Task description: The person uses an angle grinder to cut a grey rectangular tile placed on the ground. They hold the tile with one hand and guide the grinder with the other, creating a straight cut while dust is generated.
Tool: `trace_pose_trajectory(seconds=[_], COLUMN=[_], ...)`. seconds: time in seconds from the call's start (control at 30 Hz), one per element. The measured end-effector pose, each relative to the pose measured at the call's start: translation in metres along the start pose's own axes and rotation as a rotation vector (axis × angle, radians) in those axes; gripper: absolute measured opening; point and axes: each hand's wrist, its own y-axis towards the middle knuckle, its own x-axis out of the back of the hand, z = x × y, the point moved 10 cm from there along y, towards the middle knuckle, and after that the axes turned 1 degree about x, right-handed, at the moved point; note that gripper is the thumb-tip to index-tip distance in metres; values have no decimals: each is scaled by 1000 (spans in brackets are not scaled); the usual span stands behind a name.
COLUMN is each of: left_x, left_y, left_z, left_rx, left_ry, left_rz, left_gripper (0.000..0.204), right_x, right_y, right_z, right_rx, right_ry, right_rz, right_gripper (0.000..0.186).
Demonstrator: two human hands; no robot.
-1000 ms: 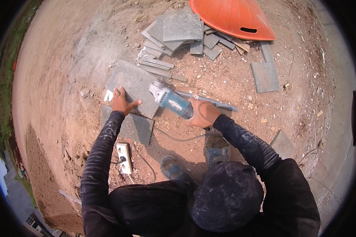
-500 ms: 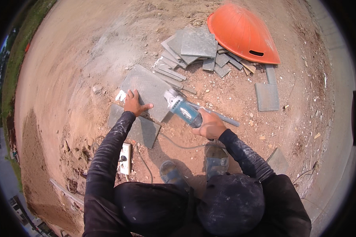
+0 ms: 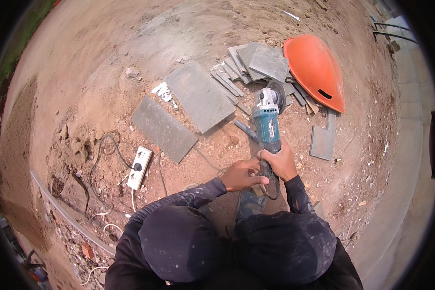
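Both hands grip grinder — slabs (probably stone) beside.

Orange basin; white power strip

Angle grinder: teal body, grey gear head, dark round disc with guard at the far end. It points away from the person, held above the dirt ground by its rear handle, disc near a pile of grey offcuts. Black cord exits the rear.
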Motion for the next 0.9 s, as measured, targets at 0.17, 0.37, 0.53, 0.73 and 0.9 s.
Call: trace_pose_trajectory(seconds=[0.17, 0.37, 0.53, 0.73, 0.9], left_x=[3, 17, 20, 31, 41], left_y=[-7, -24, -27, -24, -25], left_z=[-13, -28, -28, -53, -70], left_rx=[37, -128, -149, -299, -266], left_ry=[-51, 124, 174, 41, 116], left_rz=[-51, -193, -199, -319, -248], left_gripper=[64, 64, 50, 41, 45], right_x=[-4, -14, -16, 12, 13], right_y=[-7, -7, -6, -18, -15], right_z=[15, 23, 23, 77, 72], right_rx=[65, 93, 55, 212, 88], right_ry=[46, 77, 122, -38, -66], right_rz=[-53, -64, -72, -189, -97], right_gripper=[41, 38, 37, 50, 54])
